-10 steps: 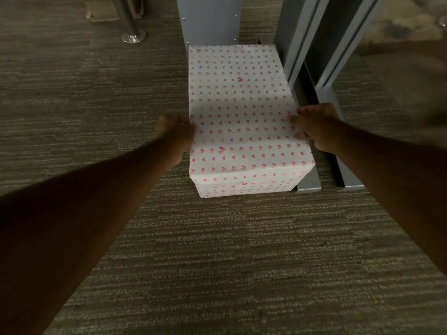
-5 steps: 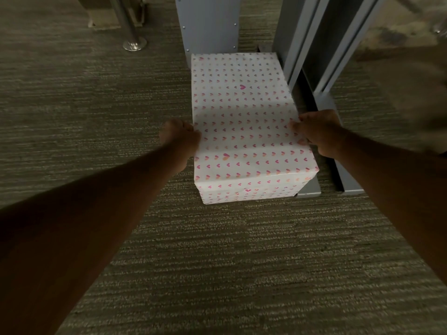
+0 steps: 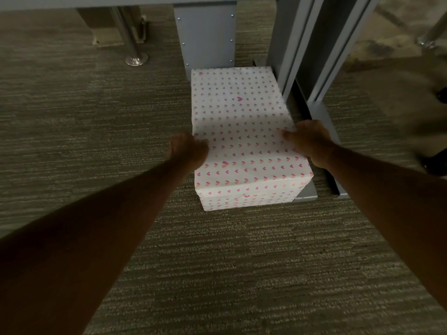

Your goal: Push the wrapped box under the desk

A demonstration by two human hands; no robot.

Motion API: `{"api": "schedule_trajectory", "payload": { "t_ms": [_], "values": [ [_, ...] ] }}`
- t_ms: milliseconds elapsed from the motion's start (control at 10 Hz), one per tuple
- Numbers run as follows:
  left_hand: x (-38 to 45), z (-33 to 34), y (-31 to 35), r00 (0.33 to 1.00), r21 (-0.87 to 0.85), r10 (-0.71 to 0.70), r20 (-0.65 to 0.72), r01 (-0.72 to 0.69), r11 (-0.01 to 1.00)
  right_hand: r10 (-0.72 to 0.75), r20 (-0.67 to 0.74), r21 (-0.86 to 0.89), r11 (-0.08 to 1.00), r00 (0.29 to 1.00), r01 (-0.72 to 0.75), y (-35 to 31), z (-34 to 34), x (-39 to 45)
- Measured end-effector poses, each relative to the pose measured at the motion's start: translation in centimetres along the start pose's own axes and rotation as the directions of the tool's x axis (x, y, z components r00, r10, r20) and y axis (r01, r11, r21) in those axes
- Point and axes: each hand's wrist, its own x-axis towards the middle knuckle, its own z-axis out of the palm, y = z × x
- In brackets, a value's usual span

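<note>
The wrapped box, white paper with small pink hearts, lies lengthwise on the carpet. Its far end touches the grey panel under the desk, whose front edge runs along the top of the view. My left hand presses against the box's left side near the top edge. On the right side, my right hand grips the top edge with the fingers on the paper. Both hands clasp the box between them.
Grey metal desk legs and their floor rails stand right beside the box on the right. A chrome post with a round foot rises at the back left. Dark chair parts blur at the right edge. Carpet stretches left and in front.
The view has tilted up, so the desk's front edge now shows at the top. Both hands keep the same hold on the box's sides; the box stays against the grey panel.
</note>
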Motion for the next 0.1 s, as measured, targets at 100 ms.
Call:
{"api": "schedule_trajectory", "payload": {
  "t_ms": [100],
  "values": [
    [-0.88,0.17,0.31,0.979,0.186,0.201,-0.020,-0.193,0.963,-0.189,-0.096,-0.177,0.969,0.977,0.170,-0.32,0.56,-1.68]
  ]
}}
